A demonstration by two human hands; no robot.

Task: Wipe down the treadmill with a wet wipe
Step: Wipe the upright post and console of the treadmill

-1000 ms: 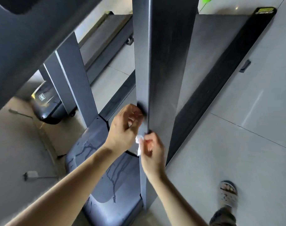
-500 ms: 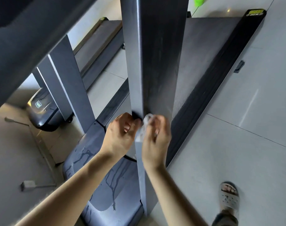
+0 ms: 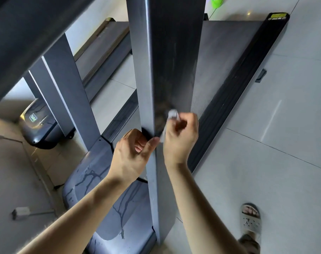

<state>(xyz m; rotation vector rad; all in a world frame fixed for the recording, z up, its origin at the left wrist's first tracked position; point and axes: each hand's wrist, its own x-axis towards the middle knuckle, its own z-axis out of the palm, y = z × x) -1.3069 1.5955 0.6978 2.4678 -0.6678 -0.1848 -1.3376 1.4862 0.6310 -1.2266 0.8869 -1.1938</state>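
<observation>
A: Treadmill orientation?
B: Upright post [image 3: 167,70] runs top centre down to lower centre of frame, long axis near vertical in the picture. Belt deck [image 3: 222,61] runs on a diagonal from centre to upper right, black side rail [image 3: 236,92] along its right edge, yellow label at the far end.
A: Wipe?
B: Wipe [image 3: 171,116] is at centre, white, crumpled small, pressed on the post's dark right face. Right hand [image 3: 180,138] pinches it, fingers curled round it; a strip of it hangs down by the palm.
A: Left hand?
B: Left hand [image 3: 132,154] is just left of centre, fingers curled round the post's left edge, thumb tip on the front corner. Hands sit close, either side of that corner, not touching as far as I can tell.
A: Any containers?
B: One green thing [image 3: 217,1] at the top edge on the floor, cut off by the frame. Can't tell what it holds.
A: Surface look?
B: Post's left face is grey and glossy, right face dark with faint streaks. Motor cover [image 3: 101,189] at lower left centre shows dried run marks.
A: Anything else?
B: Second treadmill [image 3: 101,52] at upper left. Grey floor tiles [image 3: 266,162]. Sandalled foot [image 3: 251,220] at lower right. Plug [image 3: 20,211] and cable on the floor at lower left.
</observation>
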